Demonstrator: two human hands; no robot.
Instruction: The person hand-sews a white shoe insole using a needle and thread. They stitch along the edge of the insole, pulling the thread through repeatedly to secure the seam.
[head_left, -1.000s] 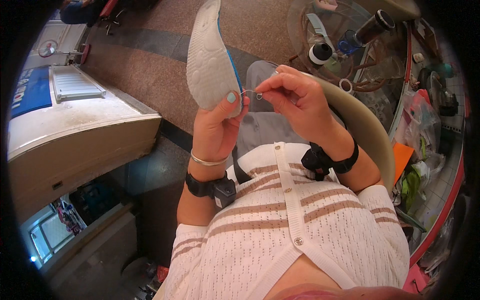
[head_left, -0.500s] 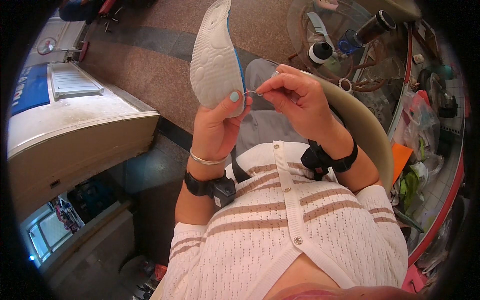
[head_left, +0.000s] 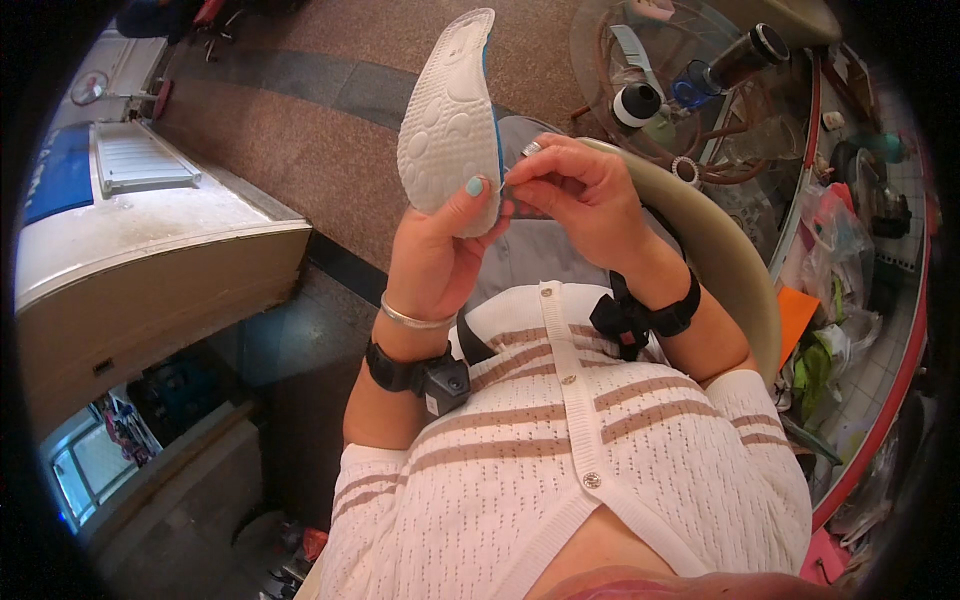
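A white, textured insole (head_left: 447,135) with a blue edge stands up in front of me, its toe end pointing away. My left hand (head_left: 437,255) is closed round its heel end, thumb on the white face. At the insole's right edge, my right hand (head_left: 588,200) is closed in a pinch on a thin white thread (head_left: 503,184). The thread runs to the edge beside my left fingertips. Whether a needle is between the right fingers cannot be made out. The insole's far face is mostly hidden.
On the right, a round glass table (head_left: 600,60) bears a dark tumbler (head_left: 748,55), a blue glass (head_left: 692,84) and a white-and-black container (head_left: 636,103). Plastic bags (head_left: 838,245) lie farther right. A white-topped counter (head_left: 170,230) stands at left. A beige chair (head_left: 735,250) curves round my right side.
My right hand has moved in toward the insole's edge, shortening the visible stretch of thread. The insole has shifted slightly right and nearer.
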